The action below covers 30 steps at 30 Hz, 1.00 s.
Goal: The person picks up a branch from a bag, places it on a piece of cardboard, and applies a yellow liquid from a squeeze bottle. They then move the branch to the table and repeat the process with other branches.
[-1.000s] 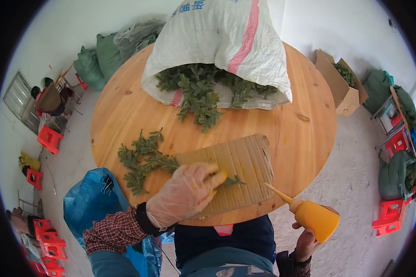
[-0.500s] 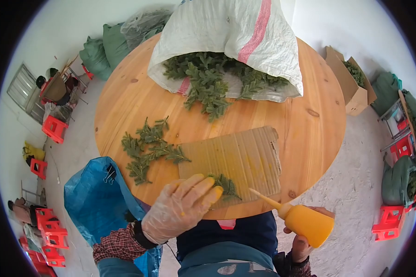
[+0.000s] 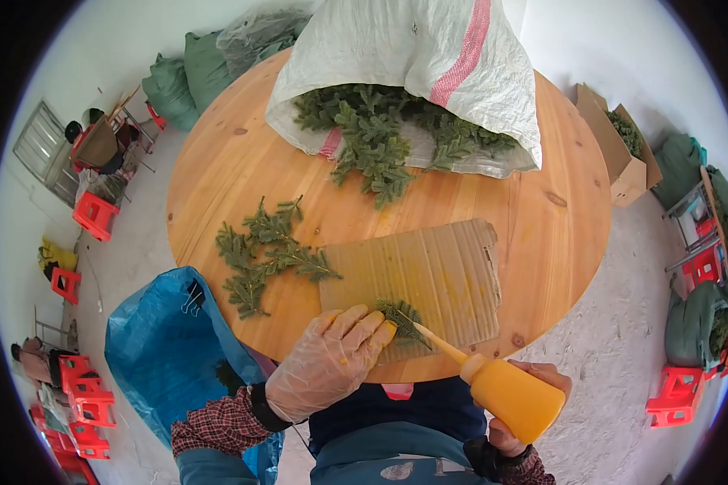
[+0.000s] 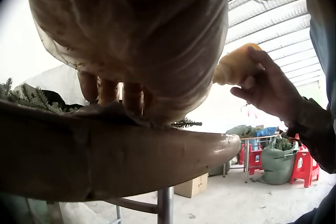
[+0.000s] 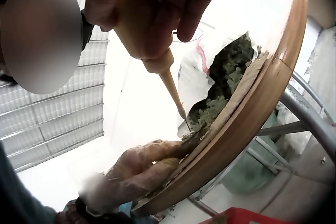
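Orange bottle in our clenched right grip noses the sprig our flat left grip pins; sack mostly full, we judge.

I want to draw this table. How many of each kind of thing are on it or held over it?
1 sack
1 cardboard
1 bottle
2 sprig heaps, one spilling from the sack
1 single sprig
Total: 6
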### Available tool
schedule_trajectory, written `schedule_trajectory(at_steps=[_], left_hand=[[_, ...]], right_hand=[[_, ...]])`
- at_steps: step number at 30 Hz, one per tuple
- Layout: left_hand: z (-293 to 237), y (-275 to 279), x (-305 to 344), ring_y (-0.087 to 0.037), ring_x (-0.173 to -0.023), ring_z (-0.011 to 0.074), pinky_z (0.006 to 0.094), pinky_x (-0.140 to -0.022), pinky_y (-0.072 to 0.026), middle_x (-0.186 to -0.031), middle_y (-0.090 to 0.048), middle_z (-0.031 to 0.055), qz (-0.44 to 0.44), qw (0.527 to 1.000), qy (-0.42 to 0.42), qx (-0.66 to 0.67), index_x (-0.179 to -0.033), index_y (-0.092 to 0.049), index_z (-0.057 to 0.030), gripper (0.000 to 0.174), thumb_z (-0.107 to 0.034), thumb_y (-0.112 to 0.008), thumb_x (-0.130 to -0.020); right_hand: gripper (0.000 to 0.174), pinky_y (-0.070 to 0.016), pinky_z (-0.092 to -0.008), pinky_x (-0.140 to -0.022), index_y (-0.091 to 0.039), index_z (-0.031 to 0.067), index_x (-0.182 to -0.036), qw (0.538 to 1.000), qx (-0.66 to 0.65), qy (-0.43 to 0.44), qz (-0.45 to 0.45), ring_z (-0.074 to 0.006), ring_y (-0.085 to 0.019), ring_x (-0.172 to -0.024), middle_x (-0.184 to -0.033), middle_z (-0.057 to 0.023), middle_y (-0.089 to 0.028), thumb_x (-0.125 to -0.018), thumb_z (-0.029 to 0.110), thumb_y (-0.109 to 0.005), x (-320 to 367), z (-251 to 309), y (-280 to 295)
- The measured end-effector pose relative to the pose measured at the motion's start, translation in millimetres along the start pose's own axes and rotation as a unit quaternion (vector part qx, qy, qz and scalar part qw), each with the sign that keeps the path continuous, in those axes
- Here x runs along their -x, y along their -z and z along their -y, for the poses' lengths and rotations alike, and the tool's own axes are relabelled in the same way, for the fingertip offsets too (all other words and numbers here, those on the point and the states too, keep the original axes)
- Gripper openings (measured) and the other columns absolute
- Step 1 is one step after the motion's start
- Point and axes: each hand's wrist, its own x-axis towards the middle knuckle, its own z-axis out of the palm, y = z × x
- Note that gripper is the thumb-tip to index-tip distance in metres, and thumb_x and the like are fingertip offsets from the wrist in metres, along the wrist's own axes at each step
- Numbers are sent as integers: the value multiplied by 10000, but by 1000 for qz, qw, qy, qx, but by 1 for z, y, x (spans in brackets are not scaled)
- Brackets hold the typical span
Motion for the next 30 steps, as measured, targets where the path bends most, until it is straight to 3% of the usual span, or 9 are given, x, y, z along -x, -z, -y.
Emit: schedule_trajectory(at_steps=[21, 24, 30], left_hand=[[0, -8, 1, -551, -1202, 265, 420, -977, -426, -1247, -599, 66, -27, 999, 14, 23, -1236, -640, -107, 364, -174, -647, -878], [-3, -6, 2, -541, -1228, 272, 427, -995, -420, -1260, -595, 65, -102, 994, 23, 11, -1227, -649, -111, 384, -184, -685, -852], [-1, -4, -3, -529, -1255, 278, 443, -1041, -395, -1280, -602, 72, -61, 998, 6, -3, -1234, -653, -121, 408, -193, -707, -835]], right_hand=[[864, -563, -393, -897, -413, 25, -1257, 997, 17, 37, 59, -282, -662, -1020, -1146, -198, -600, -684, 390, -947, -6, 11, -3], [861, -563, -399, -903, -415, 25, -1257, 997, 33, 38, 66, -282, -663, -1027, -1149, -200, -602, -683, 383, -949, -7, 12, 0], [852, -569, -402, -900, -419, 26, -1260, 994, 59, 51, 76, -279, -672, -1007, -1151, -205, -608, -691, 378, -945, -9, 15, 1]])
